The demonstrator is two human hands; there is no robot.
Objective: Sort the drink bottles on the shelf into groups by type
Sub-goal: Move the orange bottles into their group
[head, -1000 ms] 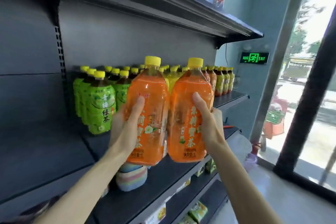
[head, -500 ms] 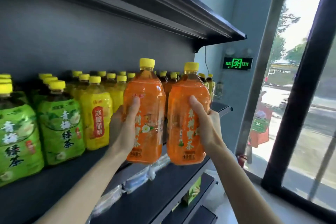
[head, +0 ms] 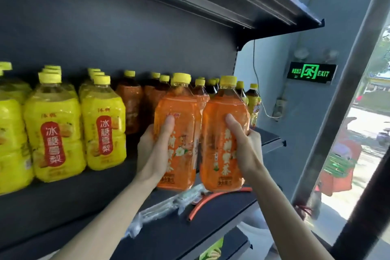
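Two orange bottles held up side by side in front of the dark shelf (head: 69, 198), close to each other, w/ yellow caps, both upright or nearly so. Left hand (head: 154, 154) wrapped round the left orange bottle (head: 179, 116) at its lower half, thumb on the front of the label, fingers closed on the bottle. Right hand (head: 247, 150) gripping the right orange bottle (head: 223, 116) the same way, thumb laid across the front, other fingers round the far side. Bottoms of both bottles seen just above the shelf's front edge; whether touching the board, cannot tell. Behind them, at the back-right of the same shelf, a group of darker orange bottles (head: 128, 103) w/ yellow caps, packed close. To the left, rows of yellow bottles (head: 103, 124) w/ red oval labels, standing on the shelf in a group, just beside the orange ones. On the lower shelf board under the hands: a clear plastic wrapper (head: 164, 207) and a curved red-orange tube (head: 211, 198), lying near each other. On the wall to the right, a green lit EXIT sign (head: 311, 72); beyond it a window w/ bright street outside.
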